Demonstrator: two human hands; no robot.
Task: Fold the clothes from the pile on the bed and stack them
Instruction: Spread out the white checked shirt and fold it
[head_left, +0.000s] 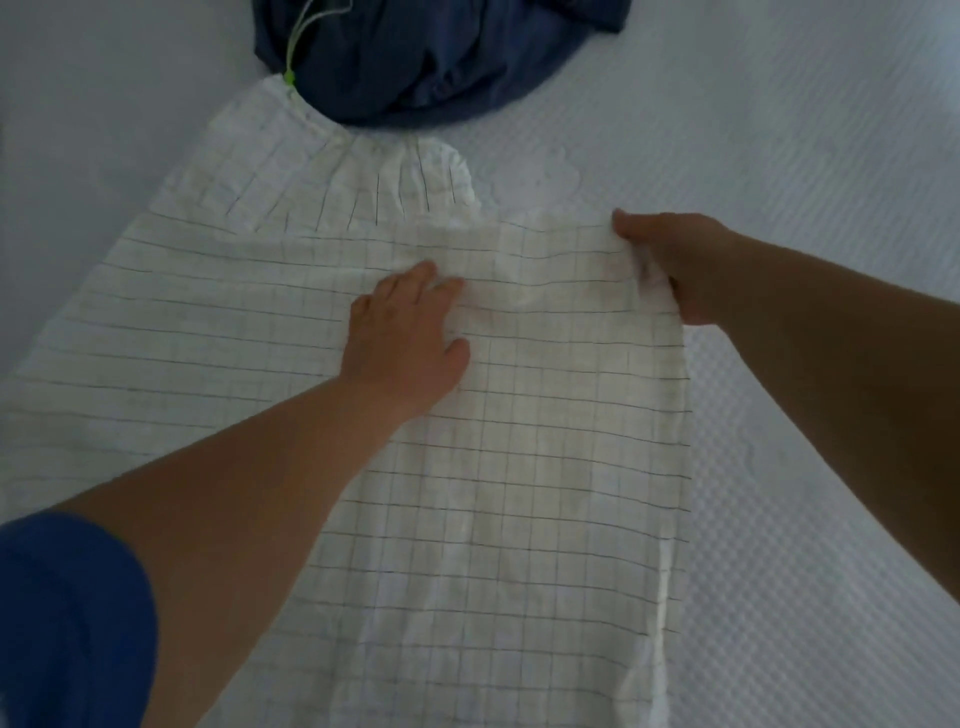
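A white checked garment (519, 467) lies spread across the bed (805, 156), its gathered drawstring waist at the far end touching a heap of dark blue clothes (415, 57), which is probably the pile waiting to be folded. A green cord (297, 47) runs from the waistband up over that heap.

The left hand (405, 338) lies flat on the middle of the cloth, fingers straight and spread, pressing down; this looks meant to pin the lower layer so it does not slide while the other side is moved. The right hand (670, 265) has its fingers curled round the upper right edge of the cloth, pinching it just above the mattress, seemingly to draw that side over or pull it taut. The light is dim, so I cannot be sure whether a fold already runs across the cloth beyond the left hand.

Only this one piece is being worked; no finished stack is in view.
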